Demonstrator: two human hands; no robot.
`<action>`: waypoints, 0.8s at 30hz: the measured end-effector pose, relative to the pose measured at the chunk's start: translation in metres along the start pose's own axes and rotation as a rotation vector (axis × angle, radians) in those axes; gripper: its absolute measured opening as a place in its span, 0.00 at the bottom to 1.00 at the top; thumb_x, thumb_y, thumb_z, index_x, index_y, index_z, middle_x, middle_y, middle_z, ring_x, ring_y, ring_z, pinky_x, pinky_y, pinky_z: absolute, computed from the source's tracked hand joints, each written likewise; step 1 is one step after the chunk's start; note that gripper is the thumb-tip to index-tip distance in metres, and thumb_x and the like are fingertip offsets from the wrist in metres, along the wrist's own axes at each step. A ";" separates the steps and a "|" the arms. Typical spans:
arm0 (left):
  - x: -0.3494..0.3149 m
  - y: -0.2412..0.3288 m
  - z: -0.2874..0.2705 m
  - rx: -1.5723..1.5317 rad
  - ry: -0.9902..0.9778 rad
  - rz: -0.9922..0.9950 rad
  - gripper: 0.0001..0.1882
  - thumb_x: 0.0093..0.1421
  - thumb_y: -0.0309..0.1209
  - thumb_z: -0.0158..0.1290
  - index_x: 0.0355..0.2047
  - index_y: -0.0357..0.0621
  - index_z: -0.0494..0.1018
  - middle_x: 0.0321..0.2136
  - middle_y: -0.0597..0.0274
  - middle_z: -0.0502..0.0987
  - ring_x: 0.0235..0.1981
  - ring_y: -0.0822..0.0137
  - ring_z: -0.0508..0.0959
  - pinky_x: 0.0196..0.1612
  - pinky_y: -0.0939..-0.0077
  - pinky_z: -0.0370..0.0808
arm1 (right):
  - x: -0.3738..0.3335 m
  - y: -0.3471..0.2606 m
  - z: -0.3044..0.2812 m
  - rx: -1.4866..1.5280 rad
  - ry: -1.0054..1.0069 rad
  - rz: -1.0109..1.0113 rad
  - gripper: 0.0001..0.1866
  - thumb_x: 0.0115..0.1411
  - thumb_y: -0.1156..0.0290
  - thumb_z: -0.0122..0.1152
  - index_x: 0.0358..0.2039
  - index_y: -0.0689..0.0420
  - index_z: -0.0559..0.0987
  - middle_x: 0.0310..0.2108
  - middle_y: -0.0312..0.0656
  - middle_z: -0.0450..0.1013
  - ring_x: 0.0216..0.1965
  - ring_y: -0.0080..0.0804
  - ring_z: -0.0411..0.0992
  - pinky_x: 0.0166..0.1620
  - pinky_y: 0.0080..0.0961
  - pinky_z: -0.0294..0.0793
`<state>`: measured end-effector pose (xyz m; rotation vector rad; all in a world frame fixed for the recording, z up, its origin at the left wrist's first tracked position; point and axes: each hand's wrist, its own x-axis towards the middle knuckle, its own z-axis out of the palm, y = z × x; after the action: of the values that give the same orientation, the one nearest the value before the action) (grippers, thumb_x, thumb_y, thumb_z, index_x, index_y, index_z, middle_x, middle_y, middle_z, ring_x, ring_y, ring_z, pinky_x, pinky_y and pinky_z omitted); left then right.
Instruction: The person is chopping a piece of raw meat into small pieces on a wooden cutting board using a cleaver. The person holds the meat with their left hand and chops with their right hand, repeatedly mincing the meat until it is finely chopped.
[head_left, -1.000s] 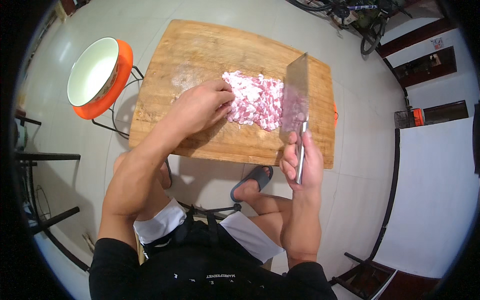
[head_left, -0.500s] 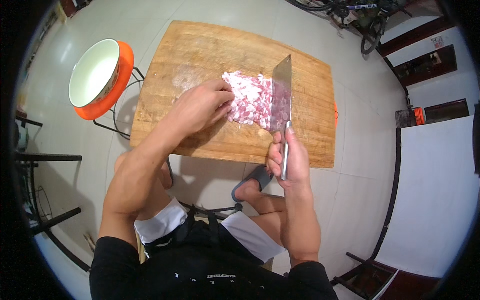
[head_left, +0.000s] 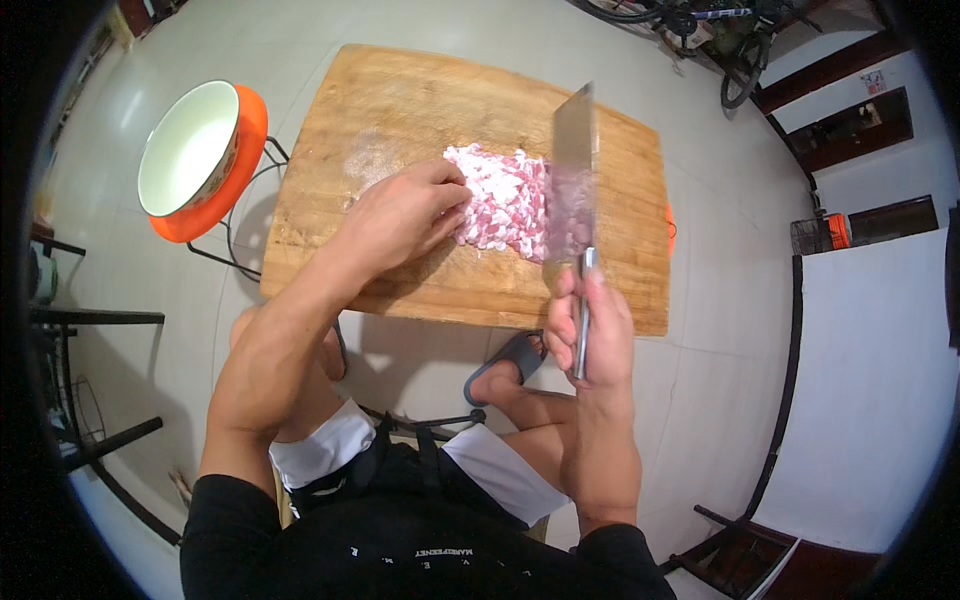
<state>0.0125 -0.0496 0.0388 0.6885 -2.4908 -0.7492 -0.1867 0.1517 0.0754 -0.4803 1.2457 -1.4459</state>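
Observation:
A flat bed of diced pink-and-white meat [head_left: 500,198] lies on the middle of a thick wooden board [head_left: 390,100]. My left hand [head_left: 408,212] rests at its left edge, fingers curled and pressed against the pieces. In my right hand [head_left: 607,325] is the metal handle of a broad cleaver [head_left: 573,165], my fingers wrapped round it. The blade stands on edge at the right side of the meat, its tip pointing away from me. It is slightly smeared by motion, and I cannot tell whether it touches the board.
On the left a white bowl [head_left: 190,150] sits in an orange basin [head_left: 250,150] on a black metal-legged stand [head_left: 232,258]. A bicycle [head_left: 745,70] stands at the far right. Below the board's near edge are my legs and a grey slipper [head_left: 512,362]. Dark chair legs [head_left: 110,317] are at the left.
The cleaver and my right hand have shifted right and appear lifted toward me, the blade now blurred. My left hand has hardly moved against the meat.

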 end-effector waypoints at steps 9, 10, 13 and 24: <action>0.001 -0.001 -0.001 0.001 0.009 -0.001 0.12 0.66 0.28 0.62 0.48 0.38 0.82 0.50 0.53 0.81 0.51 0.48 0.82 0.53 0.58 0.81 | 0.002 0.002 -0.001 0.018 0.009 0.030 0.23 0.81 0.49 0.47 0.44 0.59 0.73 0.17 0.37 0.66 0.10 0.24 0.60 0.14 0.21 0.60; 0.002 0.001 -0.002 0.003 0.018 0.014 0.12 0.66 0.28 0.62 0.48 0.39 0.82 0.50 0.53 0.81 0.51 0.49 0.82 0.53 0.58 0.81 | -0.003 -0.001 -0.001 0.033 -0.010 0.002 0.23 0.81 0.49 0.47 0.44 0.59 0.73 0.17 0.37 0.67 0.10 0.25 0.60 0.14 0.21 0.60; 0.002 0.000 0.001 0.007 0.010 0.012 0.11 0.66 0.28 0.62 0.48 0.39 0.82 0.50 0.53 0.81 0.51 0.49 0.82 0.52 0.58 0.81 | 0.005 0.007 -0.004 -0.017 0.047 0.028 0.23 0.82 0.49 0.45 0.44 0.59 0.73 0.17 0.37 0.67 0.10 0.25 0.60 0.14 0.21 0.60; 0.002 -0.001 0.004 0.016 0.034 0.023 0.10 0.66 0.30 0.62 0.46 0.40 0.83 0.49 0.55 0.82 0.50 0.49 0.82 0.52 0.56 0.81 | 0.007 0.008 -0.003 -0.099 0.052 0.041 0.22 0.82 0.51 0.46 0.43 0.60 0.74 0.17 0.36 0.66 0.10 0.24 0.60 0.14 0.21 0.60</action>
<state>0.0089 -0.0500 0.0354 0.6714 -2.4718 -0.7042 -0.1879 0.1480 0.0653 -0.4834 1.3656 -1.3746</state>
